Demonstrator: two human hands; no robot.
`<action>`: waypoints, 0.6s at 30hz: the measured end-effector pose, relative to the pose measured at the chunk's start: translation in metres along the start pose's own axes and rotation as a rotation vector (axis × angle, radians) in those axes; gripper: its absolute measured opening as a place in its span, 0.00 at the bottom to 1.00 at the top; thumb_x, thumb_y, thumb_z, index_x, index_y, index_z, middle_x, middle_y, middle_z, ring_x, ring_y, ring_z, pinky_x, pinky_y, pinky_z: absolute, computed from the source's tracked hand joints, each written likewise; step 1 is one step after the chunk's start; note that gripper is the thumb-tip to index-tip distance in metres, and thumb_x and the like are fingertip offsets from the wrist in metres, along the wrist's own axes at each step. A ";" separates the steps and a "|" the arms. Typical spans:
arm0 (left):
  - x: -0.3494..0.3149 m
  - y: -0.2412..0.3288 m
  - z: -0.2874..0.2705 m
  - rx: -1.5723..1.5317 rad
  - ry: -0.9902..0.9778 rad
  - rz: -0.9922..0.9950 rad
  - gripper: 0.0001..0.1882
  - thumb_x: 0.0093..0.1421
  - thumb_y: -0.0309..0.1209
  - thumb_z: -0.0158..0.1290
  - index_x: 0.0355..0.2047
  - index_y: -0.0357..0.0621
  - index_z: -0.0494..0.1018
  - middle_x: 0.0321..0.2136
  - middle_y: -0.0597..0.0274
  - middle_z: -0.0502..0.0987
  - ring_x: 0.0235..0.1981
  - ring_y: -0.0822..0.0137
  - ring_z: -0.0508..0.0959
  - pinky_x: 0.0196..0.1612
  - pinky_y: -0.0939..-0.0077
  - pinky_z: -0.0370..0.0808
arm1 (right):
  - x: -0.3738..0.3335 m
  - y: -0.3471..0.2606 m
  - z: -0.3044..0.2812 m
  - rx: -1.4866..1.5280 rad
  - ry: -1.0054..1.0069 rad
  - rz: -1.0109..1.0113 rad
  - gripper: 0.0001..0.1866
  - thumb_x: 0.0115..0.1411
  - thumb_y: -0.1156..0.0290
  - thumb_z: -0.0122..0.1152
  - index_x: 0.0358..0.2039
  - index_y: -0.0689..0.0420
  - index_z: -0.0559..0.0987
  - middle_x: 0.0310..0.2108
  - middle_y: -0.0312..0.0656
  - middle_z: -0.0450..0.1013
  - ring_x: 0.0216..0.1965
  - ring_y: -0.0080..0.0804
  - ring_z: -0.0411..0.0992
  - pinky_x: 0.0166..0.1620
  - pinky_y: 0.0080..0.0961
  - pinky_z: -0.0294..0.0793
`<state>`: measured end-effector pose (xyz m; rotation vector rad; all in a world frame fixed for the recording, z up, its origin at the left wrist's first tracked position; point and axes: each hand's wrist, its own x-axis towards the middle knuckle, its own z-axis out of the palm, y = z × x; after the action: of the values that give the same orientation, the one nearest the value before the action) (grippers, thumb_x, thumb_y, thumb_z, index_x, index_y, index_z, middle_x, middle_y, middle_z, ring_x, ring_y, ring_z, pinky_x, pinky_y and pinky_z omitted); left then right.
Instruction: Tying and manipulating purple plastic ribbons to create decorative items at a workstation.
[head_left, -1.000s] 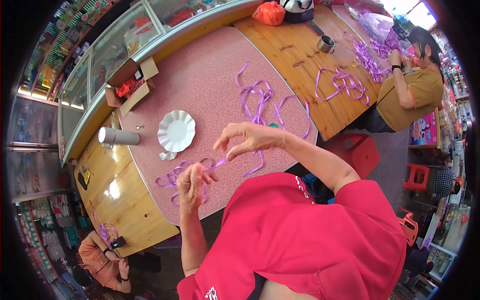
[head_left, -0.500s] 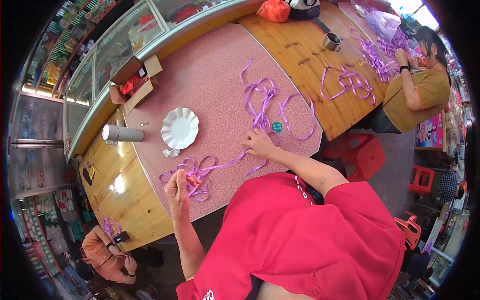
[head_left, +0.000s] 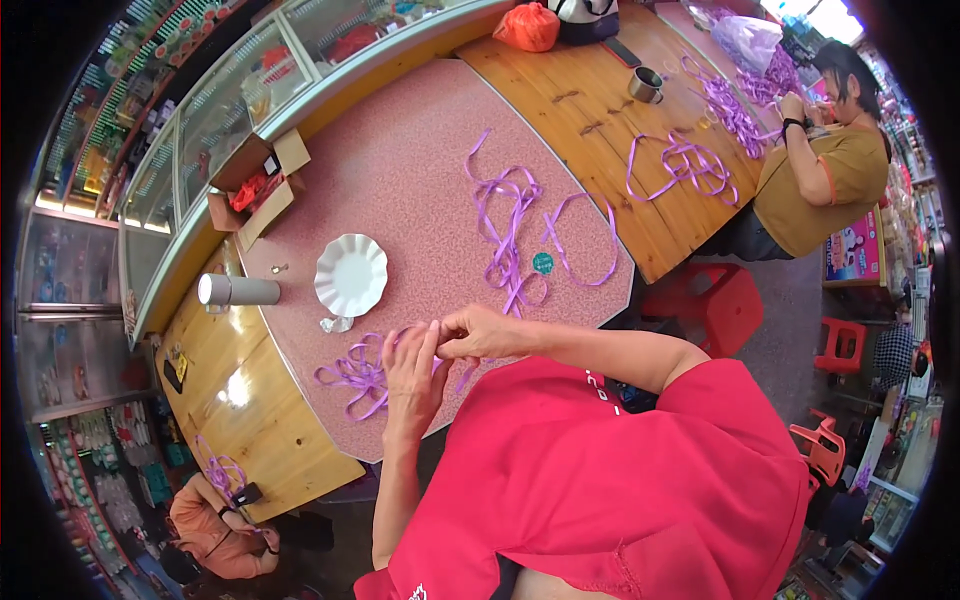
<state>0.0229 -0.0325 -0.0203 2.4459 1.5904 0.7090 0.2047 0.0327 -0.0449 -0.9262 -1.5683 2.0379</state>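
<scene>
My hands meet above the near edge of the pink tabletop (head_left: 410, 130). My left hand (head_left: 410, 378) has its fingers pressed together around a thin purple ribbon. Touching its fingertips, my right hand (head_left: 478, 333) is closed in a pinch on the ribbon; the exact grip is hidden between the fingers. Loose loops of purple ribbon (head_left: 343, 376) lie beside my left hand, and a short length hangs below my hands. Beyond my right hand is a longer tangle of purple ribbon (head_left: 512, 225), with a small round green sticker (head_left: 542, 263) next to it.
A white scalloped plate (head_left: 351, 275), a grey flask (head_left: 238, 290) and an open cardboard box (head_left: 262, 190) stand to the left. A metal mug (head_left: 645, 85) is on the wooden table (head_left: 560, 90). Two people handle ribbon nearby. A red stool (head_left: 715, 305) stands at right.
My right hand has left the far ribbon tangle and come left to meet my left hand. My left hand has shifted right, and its fingers now press against the right hand's fingers.
</scene>
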 end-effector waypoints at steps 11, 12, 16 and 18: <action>-0.003 -0.024 -0.019 -0.449 -0.268 -0.011 0.09 0.58 0.24 0.54 0.39 0.37 0.75 0.24 0.55 0.76 0.30 0.57 0.78 0.53 0.55 0.70 | -0.019 -0.008 -0.025 -0.091 -0.051 -0.018 0.12 0.58 0.66 0.65 0.32 0.63 0.81 0.27 0.35 0.77 0.29 0.18 0.71 0.34 0.21 0.71; -0.017 -0.044 -0.018 -0.519 -0.287 -0.066 0.07 0.59 0.26 0.52 0.34 0.35 0.76 0.22 0.57 0.77 0.29 0.61 0.78 0.46 0.60 0.73 | -0.021 -0.009 -0.035 -0.094 -0.057 -0.020 0.12 0.58 0.66 0.65 0.32 0.63 0.81 0.27 0.35 0.77 0.29 0.18 0.71 0.34 0.21 0.71; -0.053 -0.089 -0.052 -1.085 -0.244 -0.703 0.09 0.62 0.30 0.49 0.34 0.36 0.75 0.25 0.59 0.78 0.29 0.69 0.75 0.40 0.73 0.72 | -0.024 -0.002 -0.094 -0.255 0.052 -0.021 0.09 0.58 0.68 0.65 0.33 0.61 0.82 0.27 0.32 0.75 0.31 0.16 0.70 0.35 0.18 0.70; -0.076 -0.118 -0.059 -1.129 -0.164 -0.682 0.10 0.63 0.31 0.48 0.35 0.37 0.75 0.25 0.58 0.77 0.28 0.71 0.74 0.38 0.76 0.71 | -0.026 0.005 -0.122 -0.237 0.117 -0.027 0.09 0.58 0.68 0.65 0.32 0.61 0.81 0.27 0.30 0.74 0.30 0.16 0.69 0.35 0.18 0.69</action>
<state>-0.1266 -0.0577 -0.0350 1.0540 1.2644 0.8789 0.3103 0.0973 -0.0612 -1.0814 -1.7738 1.7716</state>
